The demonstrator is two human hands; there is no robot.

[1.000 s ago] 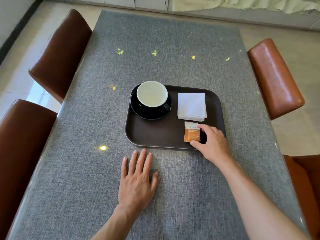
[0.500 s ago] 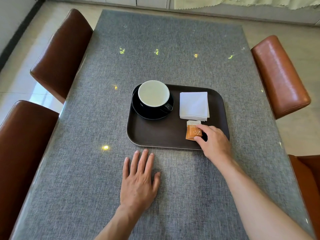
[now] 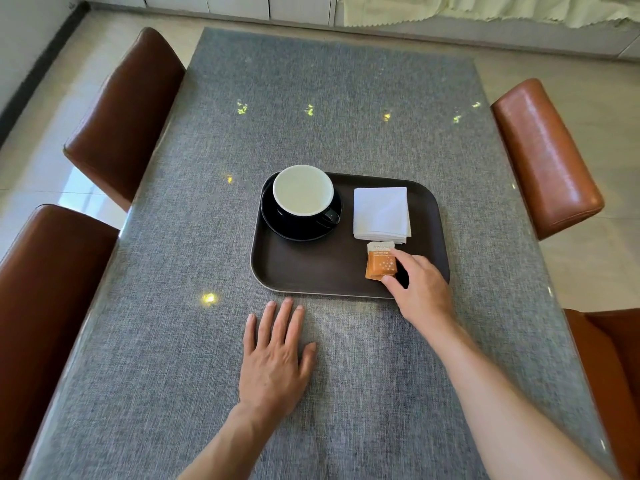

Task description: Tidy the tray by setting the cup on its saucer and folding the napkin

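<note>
A dark brown tray [image 3: 311, 271] lies on the grey table. At its back left a black cup [image 3: 303, 195] with a white inside stands on a black saucer [image 3: 298, 228], handle pointing right. A white napkin [image 3: 381, 213] lies folded into a square at the tray's back right. Just in front of the napkin lies an orange sachet [image 3: 380, 263]. My right hand [image 3: 419, 289] rests on the tray's front right corner, thumb and forefinger pinching the sachet's right edge. My left hand [image 3: 275, 362] lies flat on the table in front of the tray, fingers spread, holding nothing.
The grey table [image 3: 207, 375] has brown leather chairs [image 3: 121, 112] on the left and chairs [image 3: 543, 157] on the right, close to its edges. Light tiled floor surrounds it, with pale cabinets and a curtain at the far wall.
My right hand has shifted the sachet slightly, keeping it just in front of the napkin. The view has drifted a little. My left hand has stayed flat on the table.
</note>
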